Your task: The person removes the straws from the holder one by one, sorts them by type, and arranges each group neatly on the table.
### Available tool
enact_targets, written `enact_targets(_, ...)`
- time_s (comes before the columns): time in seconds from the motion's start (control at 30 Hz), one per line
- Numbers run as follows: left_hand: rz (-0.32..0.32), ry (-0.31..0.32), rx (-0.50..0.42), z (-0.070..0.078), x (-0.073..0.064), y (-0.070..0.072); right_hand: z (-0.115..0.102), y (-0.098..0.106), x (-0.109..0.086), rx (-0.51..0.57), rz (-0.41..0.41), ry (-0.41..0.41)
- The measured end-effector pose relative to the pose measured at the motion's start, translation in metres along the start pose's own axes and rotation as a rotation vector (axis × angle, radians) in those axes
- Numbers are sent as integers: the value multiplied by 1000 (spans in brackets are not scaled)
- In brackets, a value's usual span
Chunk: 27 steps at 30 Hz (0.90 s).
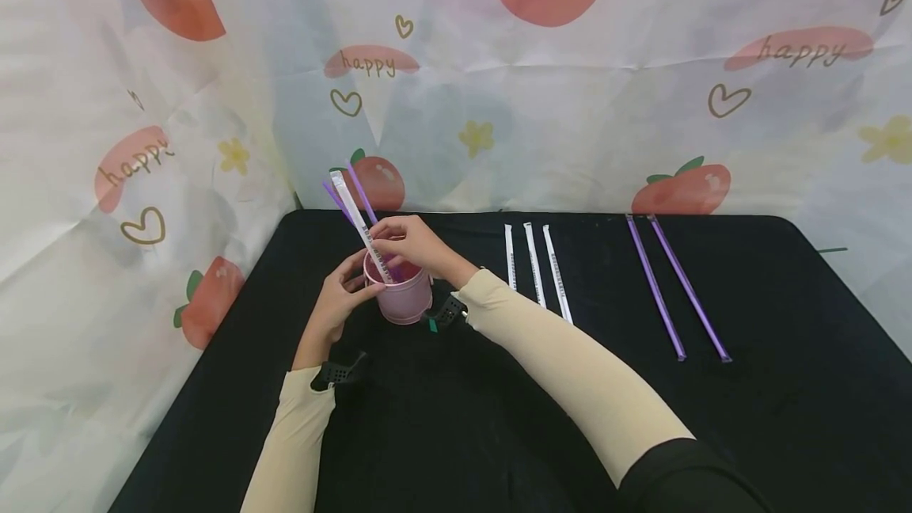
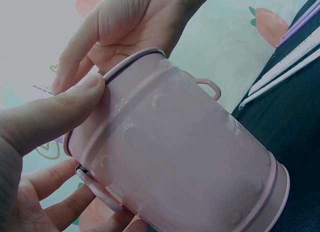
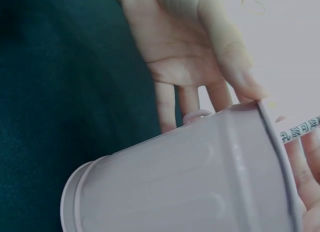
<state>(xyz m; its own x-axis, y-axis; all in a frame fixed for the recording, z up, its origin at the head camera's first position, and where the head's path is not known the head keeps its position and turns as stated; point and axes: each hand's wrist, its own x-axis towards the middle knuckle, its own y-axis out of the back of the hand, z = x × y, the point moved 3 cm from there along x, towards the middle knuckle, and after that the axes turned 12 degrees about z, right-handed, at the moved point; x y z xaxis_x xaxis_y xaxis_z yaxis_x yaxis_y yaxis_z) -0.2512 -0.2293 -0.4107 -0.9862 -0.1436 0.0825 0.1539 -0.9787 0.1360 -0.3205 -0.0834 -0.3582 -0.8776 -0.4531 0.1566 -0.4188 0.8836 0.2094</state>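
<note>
A small pink metal bucket [image 1: 404,304] with side handles stands on the black table. My left hand [image 1: 335,307] grips its near left side, thumb at the rim and fingers spread around the wall by a handle. My right hand [image 1: 422,248] is over the mouth and pinches a white paper-wrapped straw [image 1: 349,200]; printed characters on the wrapper show in the right wrist view. That straw leans left with its lower end inside the bucket. Purple straws [image 1: 363,195] stand in the bucket beside it, their lower parts mostly hidden.
To the right of the bucket lie three white wrapped straws [image 1: 533,264], partly covered by my right sleeve. Farther right lie two purple straws [image 1: 687,287]. A printed curtain [image 1: 570,125] hangs behind and left of the black table [image 1: 456,434].
</note>
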Motion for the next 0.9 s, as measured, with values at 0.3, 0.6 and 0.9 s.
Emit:
enact_targets(0.3,1,2,-1,0,1,-1,-2,3,0,93,34,-11)
enact_targets(0.6,-2,-10,-4,-2,0,-1,-6,4,-2,137,94,5)
enact_targets(0.9,13,-14,11,-2,1,-1,-28,22,3,245,163,11)
